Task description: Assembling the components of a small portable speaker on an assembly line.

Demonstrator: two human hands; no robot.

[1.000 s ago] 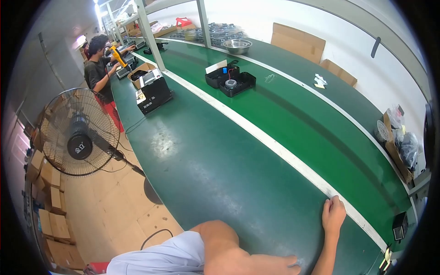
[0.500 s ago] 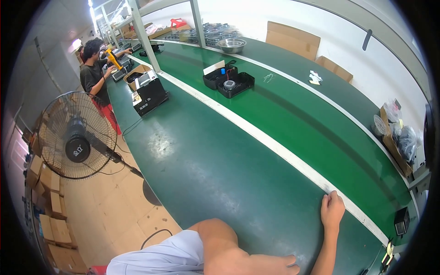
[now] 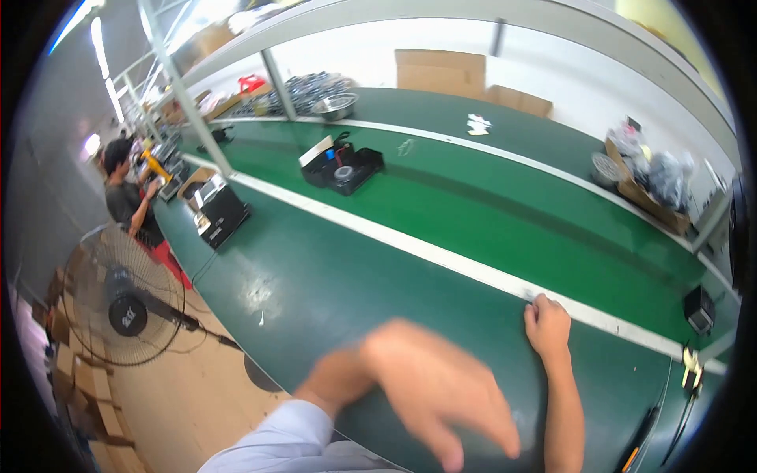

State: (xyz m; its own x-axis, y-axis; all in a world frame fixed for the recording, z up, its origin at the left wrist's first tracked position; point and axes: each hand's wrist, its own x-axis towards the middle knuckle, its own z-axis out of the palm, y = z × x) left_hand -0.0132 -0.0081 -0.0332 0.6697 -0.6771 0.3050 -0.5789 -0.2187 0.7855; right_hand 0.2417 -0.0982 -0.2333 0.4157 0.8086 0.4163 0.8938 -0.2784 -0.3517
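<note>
Low over the near part of the dark green workbench point(image 3: 315, 284), my left hand point(image 3: 441, 378) is smeared by motion, its thumb and fingers apart and pointing down to the right. I see nothing in it. My right hand point(image 3: 550, 323) rests by the white strip point(image 3: 426, 251) that runs along the bench, its fingers curled in and nothing visible in them. Across the strip, on the brighter green belt surface, lies an opened black case point(image 3: 364, 169) with a round part, a blue piece and red wire.
A black box-shaped device point(image 3: 223, 217) stands far left, near a co-worker point(image 3: 126, 185). A floor fan point(image 3: 122, 303) is beside the bench. At right are a small black box point(image 3: 699, 310), cutters point(image 3: 691, 369), a dark pen-like tool point(image 3: 643, 437) and a carton of bagged parts point(image 3: 643, 189).
My left hand has lifted from the near edge and swung forward with its fingers spread. My view has tilted up and turned right. The right hand stays by the strip.
</note>
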